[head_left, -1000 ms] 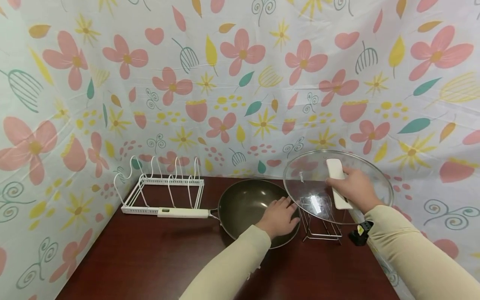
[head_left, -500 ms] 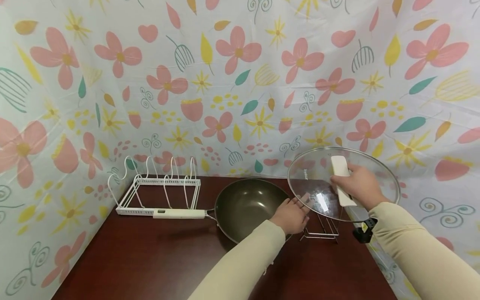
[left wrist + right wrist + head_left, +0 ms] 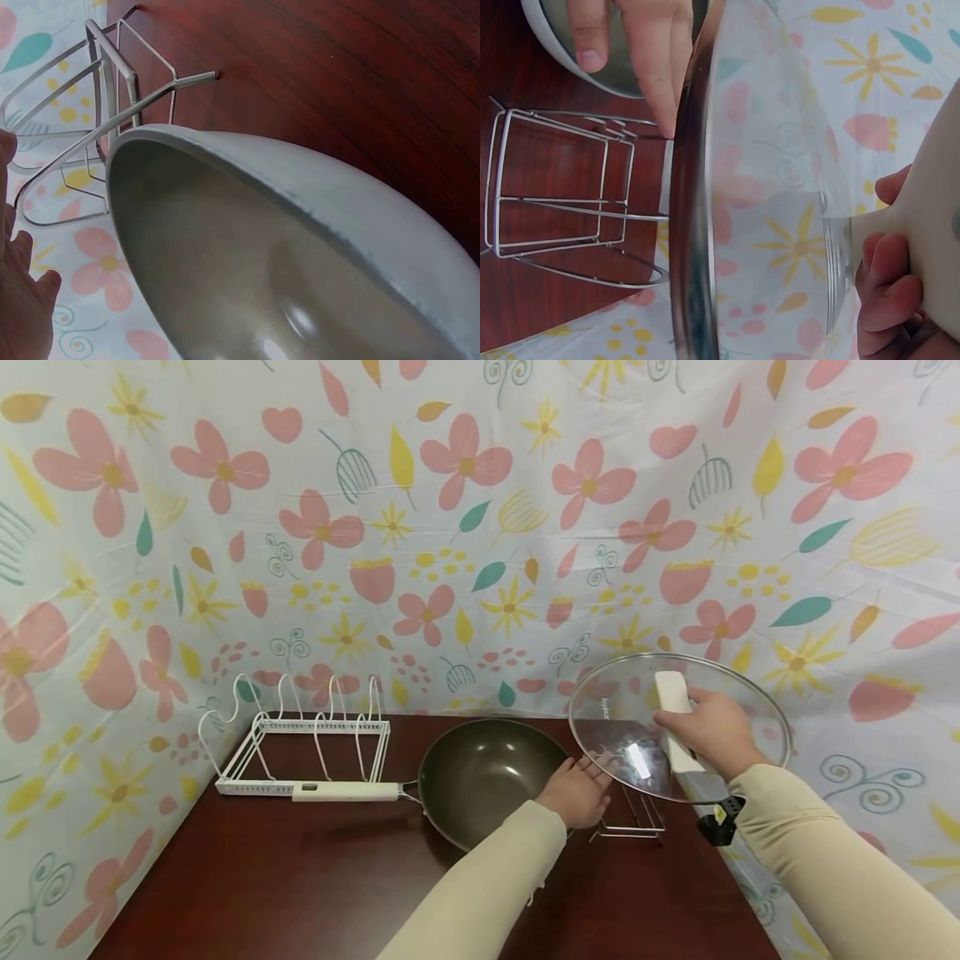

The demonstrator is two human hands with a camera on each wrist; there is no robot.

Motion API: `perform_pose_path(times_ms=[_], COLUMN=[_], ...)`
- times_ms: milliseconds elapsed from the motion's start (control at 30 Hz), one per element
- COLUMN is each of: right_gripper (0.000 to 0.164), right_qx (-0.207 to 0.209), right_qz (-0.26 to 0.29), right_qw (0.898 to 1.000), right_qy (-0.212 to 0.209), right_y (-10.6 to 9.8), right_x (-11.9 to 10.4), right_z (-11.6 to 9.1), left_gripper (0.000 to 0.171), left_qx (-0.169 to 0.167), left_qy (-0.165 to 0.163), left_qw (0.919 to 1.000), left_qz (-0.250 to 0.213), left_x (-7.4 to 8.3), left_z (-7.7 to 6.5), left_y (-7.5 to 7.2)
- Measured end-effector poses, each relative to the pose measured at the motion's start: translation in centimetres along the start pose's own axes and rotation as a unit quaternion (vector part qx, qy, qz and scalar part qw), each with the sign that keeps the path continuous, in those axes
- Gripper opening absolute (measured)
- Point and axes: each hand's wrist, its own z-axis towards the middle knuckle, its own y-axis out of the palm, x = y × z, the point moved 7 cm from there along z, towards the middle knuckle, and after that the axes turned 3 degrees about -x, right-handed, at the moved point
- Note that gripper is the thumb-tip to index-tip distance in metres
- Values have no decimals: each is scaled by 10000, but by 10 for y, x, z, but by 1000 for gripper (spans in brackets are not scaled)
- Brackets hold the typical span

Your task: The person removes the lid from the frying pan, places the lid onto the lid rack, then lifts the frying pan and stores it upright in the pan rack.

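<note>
My right grip (image 3: 712, 733) holds the lid (image 3: 618, 718) by its handle (image 3: 671, 688), likely for balance; my left grip (image 3: 576, 793) grasps nothing.

A white sheet (image 3: 465, 552), creased here and there, rises behind the desk (image 3: 315, 877) and along its left and right sides, printed with pink flowers, yellow blooms and teal leaves. The desk's reddish-brown top is smooth, with pale light reflecting softly off it.
</note>
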Motion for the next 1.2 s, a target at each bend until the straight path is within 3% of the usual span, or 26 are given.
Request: perform_pose_path(times_ms=[267, 567, 933, 1200], right_gripper=[55, 51, 48, 42], right_qx=[115, -33, 1, 107], right_qz=[-10, 180, -120, -219], right_qw=[9999, 9998, 9998, 9995], right_qy=[-63, -5, -163, -190], right_y=[-1, -2, -14, -26], right_x=[3, 0, -2, -1], right_z=[0, -1, 2, 4], left_gripper=[63, 61, 62, 67], left_qx=[29, 19, -70, -161], left_qy=[-111, -99, 46, 46], left_qw=[9999, 9995, 9998, 9996], left_qz=[58, 302, -204, -223], left_x=[-1, 0, -1, -2], left_z=[9, 8, 10, 15], left_y=[8, 0, 0, 4])
